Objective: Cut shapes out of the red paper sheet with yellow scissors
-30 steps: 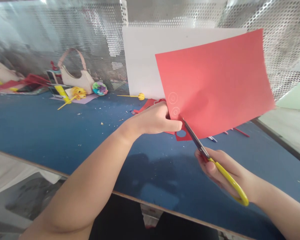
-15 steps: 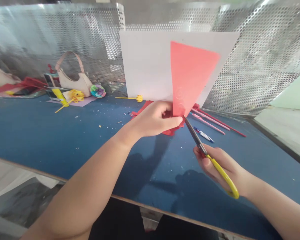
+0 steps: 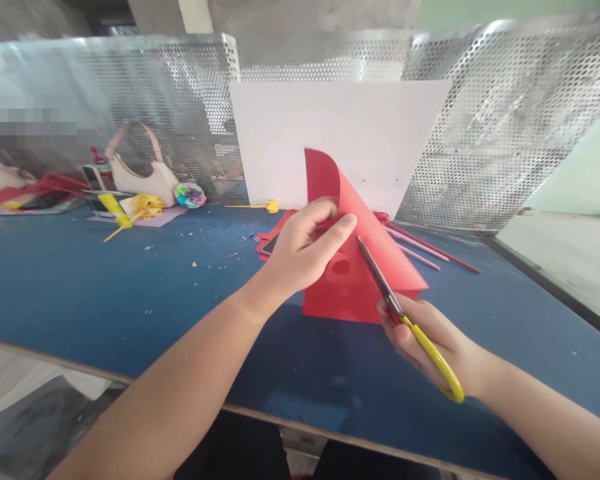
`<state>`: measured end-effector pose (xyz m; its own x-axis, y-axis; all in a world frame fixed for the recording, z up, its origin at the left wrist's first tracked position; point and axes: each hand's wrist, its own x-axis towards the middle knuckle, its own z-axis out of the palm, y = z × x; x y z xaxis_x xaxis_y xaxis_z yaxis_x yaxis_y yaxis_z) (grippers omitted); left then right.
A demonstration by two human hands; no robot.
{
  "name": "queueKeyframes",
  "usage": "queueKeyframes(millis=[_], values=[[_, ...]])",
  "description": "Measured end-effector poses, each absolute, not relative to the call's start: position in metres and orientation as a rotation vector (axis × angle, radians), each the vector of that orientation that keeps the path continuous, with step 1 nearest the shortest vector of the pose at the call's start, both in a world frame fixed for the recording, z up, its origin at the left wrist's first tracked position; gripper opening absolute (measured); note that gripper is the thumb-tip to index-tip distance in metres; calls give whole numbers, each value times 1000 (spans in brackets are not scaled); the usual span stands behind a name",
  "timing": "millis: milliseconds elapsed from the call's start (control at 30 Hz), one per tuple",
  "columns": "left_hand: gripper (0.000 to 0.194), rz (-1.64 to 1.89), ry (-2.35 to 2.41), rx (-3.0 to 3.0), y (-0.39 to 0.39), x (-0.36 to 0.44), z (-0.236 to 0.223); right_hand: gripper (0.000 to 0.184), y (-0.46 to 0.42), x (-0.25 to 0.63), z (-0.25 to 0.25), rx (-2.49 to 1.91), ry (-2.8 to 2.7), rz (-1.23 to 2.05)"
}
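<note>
My left hand pinches a sheet of red paper between thumb and fingers, above the middle of the blue table. The sheet curls over, its upper left edge bent and its lower right corner hanging toward the table. In my right hand is a pair of scissors with yellow handles and dark blades. Their tips point up and left, beside the paper near my left thumb; whether they touch it I cannot tell. More red paper shows under the held sheet, partly hidden by it.
A white board leans on the perforated metal screen. Red and pink sticks lie to the right. Further left are a yellow flower on a stick, a multicoloured pompom, a cream handbag and a yellow flower.
The red paper has swung down from standing upright and now curls over toward the right. Both hands keep their hold, and the view has tilted up slightly.
</note>
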<state>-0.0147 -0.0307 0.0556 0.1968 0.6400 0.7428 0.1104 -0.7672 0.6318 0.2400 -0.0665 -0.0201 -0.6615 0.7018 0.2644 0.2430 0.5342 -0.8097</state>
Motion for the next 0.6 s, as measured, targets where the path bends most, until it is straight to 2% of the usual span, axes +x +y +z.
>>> queueKeyframes(millis=[200,600], values=[[47,1629,758,2033,-30,-13,52,42,-73,239,-14,-729,-2201,1142],[44,1707,954,2033,-32,-3,47,50,-73,241,-29,-781,-2031,1382]])
